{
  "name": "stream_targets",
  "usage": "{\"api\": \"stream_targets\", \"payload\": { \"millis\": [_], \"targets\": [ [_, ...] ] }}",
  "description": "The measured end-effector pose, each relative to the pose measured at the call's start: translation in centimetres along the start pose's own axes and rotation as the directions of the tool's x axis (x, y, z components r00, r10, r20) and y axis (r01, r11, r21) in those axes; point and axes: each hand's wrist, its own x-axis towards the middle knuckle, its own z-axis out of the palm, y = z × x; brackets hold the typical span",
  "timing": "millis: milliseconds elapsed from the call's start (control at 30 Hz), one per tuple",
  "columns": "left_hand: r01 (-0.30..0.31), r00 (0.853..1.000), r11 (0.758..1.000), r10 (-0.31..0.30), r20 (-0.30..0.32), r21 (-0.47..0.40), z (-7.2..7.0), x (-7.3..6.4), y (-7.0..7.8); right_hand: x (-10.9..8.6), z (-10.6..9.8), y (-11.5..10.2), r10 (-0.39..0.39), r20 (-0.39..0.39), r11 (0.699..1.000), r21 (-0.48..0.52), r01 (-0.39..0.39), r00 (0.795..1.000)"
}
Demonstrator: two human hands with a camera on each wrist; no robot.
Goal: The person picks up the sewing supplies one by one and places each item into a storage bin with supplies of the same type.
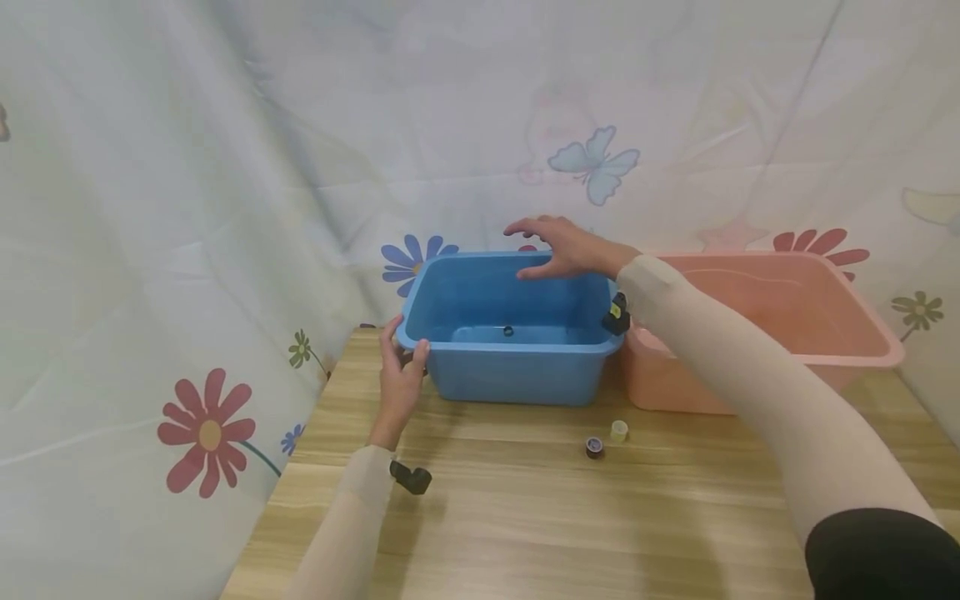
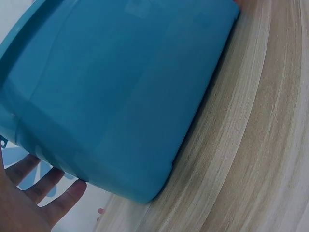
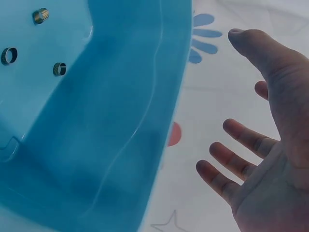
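A blue plastic basin (image 1: pixel 517 375) stands on the wooden table, its rim slightly flared. My left hand (image 1: pixel 400 375) grips its left end, thumb over the rim at the front corner; in the left wrist view its fingers (image 2: pixel 64 198) lie along the outer wall. Above the back rim hovers my right hand (image 1: pixel 566 247), fingers spread and holding nothing. On the basin's floor, the right wrist view shows a gold-toned ring (image 3: pixel 40 16), a dark ring (image 3: pixel 9 55) and a patterned dark ring (image 3: pixel 59 69). Only one small dark ring shows inside from the head view.
A pink basin (image 1: pixel 795 312) stands close against the blue one on the right. In front of them on the table (image 1: pixel 510 508) lie a small dark round piece (image 1: pixel 594 448) and a pale yellow one (image 1: pixel 618 431). A flower-printed curtain (image 1: pixel 435 125) hangs behind.
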Motion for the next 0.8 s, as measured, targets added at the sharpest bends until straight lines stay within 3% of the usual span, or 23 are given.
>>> {"api": "stream_targets", "payload": {
  "millis": [800],
  "targets": [
    [-0.017, 1.0, 1.0, 0.018, 0.014, -0.006, -0.3, 0.4, 0.1, -6.5, -2.2, -3.3, -0.115, -0.077, 0.992, 0.045, 0.118, 0.99]
  ]
}}
